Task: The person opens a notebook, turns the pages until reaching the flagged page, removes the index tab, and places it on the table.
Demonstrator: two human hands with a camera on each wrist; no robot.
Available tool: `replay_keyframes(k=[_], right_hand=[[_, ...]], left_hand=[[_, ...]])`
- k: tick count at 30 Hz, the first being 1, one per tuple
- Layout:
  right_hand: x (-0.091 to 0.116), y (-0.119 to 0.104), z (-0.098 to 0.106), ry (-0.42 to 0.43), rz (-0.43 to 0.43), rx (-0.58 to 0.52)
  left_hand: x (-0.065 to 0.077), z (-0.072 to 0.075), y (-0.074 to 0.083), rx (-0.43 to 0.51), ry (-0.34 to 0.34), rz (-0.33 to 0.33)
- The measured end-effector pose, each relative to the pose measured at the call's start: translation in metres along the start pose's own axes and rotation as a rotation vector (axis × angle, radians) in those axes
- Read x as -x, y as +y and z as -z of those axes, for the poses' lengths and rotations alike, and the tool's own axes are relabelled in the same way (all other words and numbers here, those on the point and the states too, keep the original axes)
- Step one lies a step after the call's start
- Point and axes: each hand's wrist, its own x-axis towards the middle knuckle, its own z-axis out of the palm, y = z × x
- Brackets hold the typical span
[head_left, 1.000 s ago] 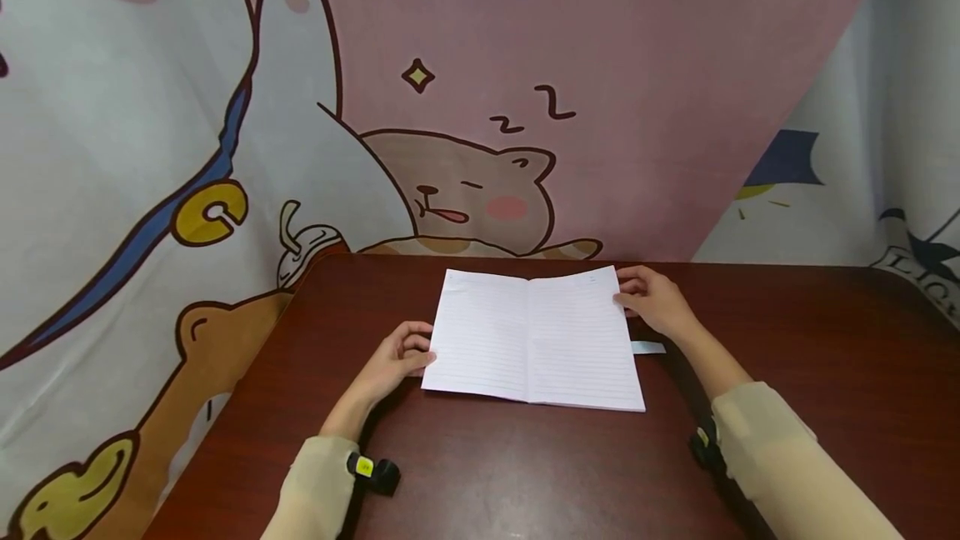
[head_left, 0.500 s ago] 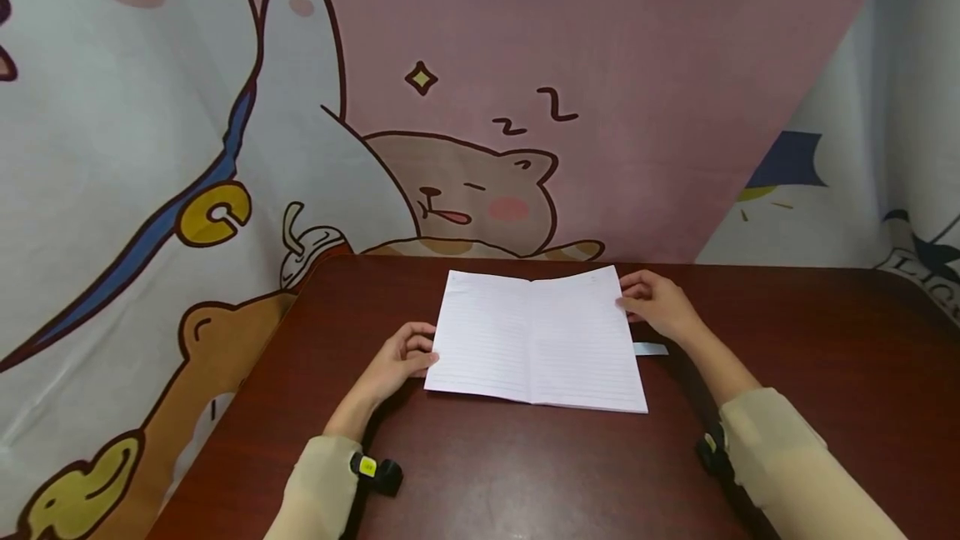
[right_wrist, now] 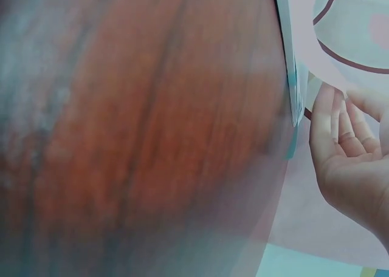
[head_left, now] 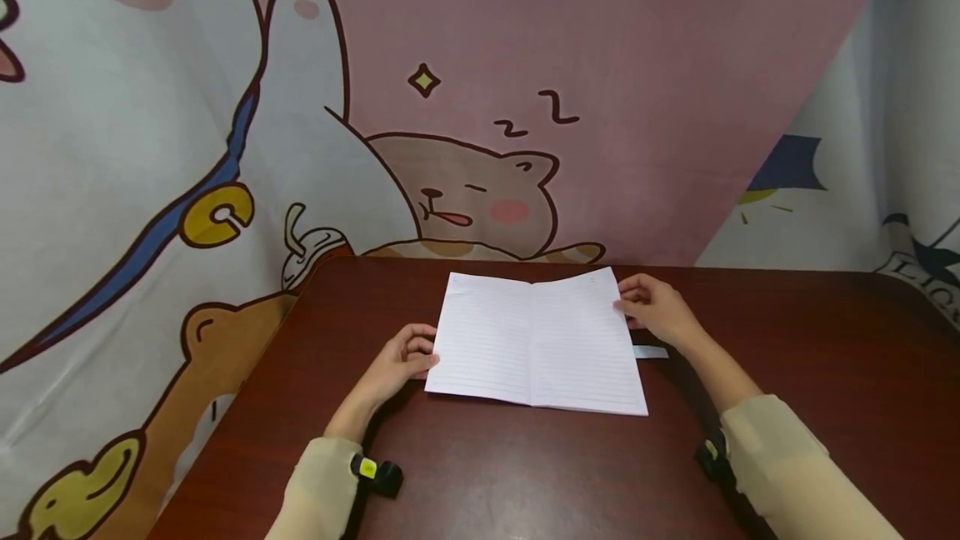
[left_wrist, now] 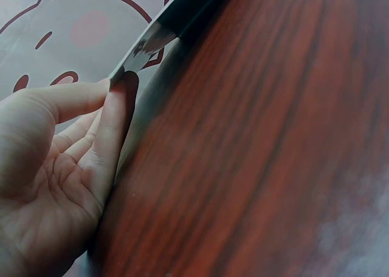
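A work corner is screened at the back and on both sides by hanging cloth [head_left: 637,48], printed with cartoon animals [head_left: 472,190], one dozing under Z marks [head_left: 557,107]. A reddish-brown, wood-grained desk [head_left: 555,482] is set close against it. Whether a home or an office is shown cannot be told.

Beige sleeves [head_left: 318,477] and black, yellow-marked wrist cameras [head_left: 387,479]

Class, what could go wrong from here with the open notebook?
The right hand pinches the notebook by its right edge, so a sharp tug might crease or tear it. The left hand pinches only the left edge, so that side might slip free. The pale blue strip juts past the right edge and could get bent.
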Motion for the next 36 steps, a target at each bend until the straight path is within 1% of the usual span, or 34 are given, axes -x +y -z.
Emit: replay_keyframes(k=[3,12,21,28,32,36], right_hand=[[0.0010,0.0013,-0.0001,-0.005,0.007,0.000],[0.0037,0.0005,0.0008,-0.024,0.067,-0.010],[0.0087,0.0000,0.0024,-0.099,0.132,-0.019],[0.0088,-0.0013,0.0015,-0.146,0.140,-0.023],[0.0080,-0.0009,0.0010,-0.180,0.166,-0.059],[0.0065,0.0011,0.0002,-0.224,0.201,-0.098]], left_hand=[[0.0000,-0.0003,-0.0005,0.005,0.001,-0.003],[0.0011,-0.0011,0.0001,0.005,0.001,0.003],[0.0014,-0.0017,-0.0007,0.002,0.005,0.003],[0.0013,-0.0017,-0.0016,0.002,0.004,0.008],[0.0011,-0.0014,-0.0008,0.009,-0.005,0.004],[0.0003,-0.0014,0.0005,0.002,0.001,0.001]])
